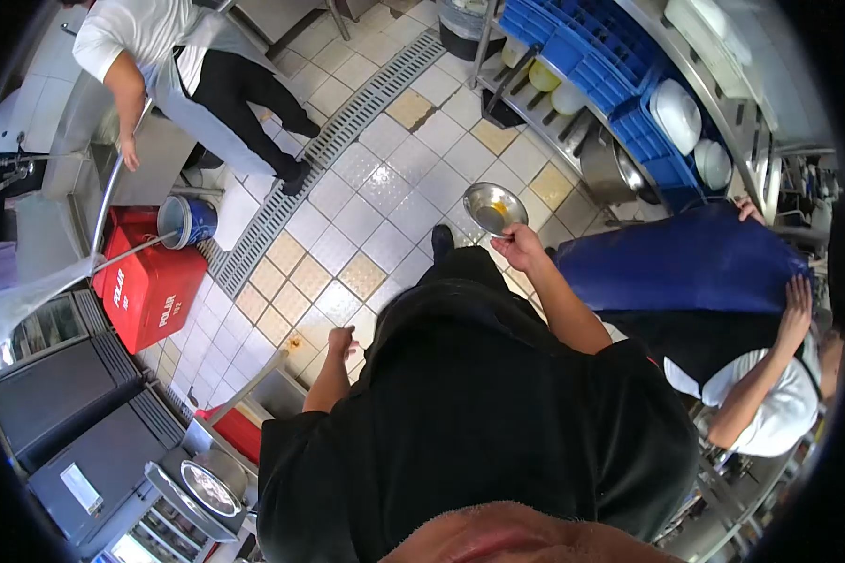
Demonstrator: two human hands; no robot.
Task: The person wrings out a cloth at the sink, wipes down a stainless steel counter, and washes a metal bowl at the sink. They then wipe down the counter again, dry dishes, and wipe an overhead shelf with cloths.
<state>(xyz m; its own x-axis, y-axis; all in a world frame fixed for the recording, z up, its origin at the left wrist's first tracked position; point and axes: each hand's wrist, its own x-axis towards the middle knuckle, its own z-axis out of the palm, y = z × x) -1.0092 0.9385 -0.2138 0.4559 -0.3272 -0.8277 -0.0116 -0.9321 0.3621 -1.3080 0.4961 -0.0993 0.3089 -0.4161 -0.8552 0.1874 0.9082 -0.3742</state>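
Fingers of the right hand are gripping the rim of a metal bowl above tiled floor, the half-open left hand seemingly holding nothing, a likely carrying step calling for level handling.

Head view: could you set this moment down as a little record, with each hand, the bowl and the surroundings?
Right hand: holds a metal bowl by its rim
Bowl contents: something yellow, too small to identify
Left hand: partly curled, nothing seen in it
Floor: mostly white tiles, some tan, crossed by a drain grate
Picture's left: red box marked POLAR, blue bucket beside it
Picture's upper right: blue crates
Other people: one upper left; another at right, hands on a large blue thing
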